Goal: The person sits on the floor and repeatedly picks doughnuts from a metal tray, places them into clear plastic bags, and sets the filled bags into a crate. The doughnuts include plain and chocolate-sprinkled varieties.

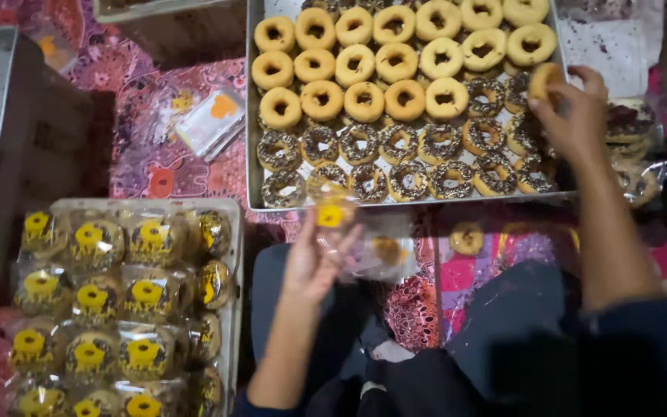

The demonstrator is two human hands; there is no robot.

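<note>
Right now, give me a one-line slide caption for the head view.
Right hand lifts a plain doughnut from the tray; left hand holds a clear bag.

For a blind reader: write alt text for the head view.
The right hand lifts a plain doughnut from a metal tray of plain and sprinkled doughnuts, while the left hand holds a clear plastic bag. A tray of bagged doughnuts sits at left.

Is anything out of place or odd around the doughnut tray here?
One plain doughnut lies alone on the patterned cloth below the big tray, outside any tray or bag. Otherwise the rows look orderly.
</note>
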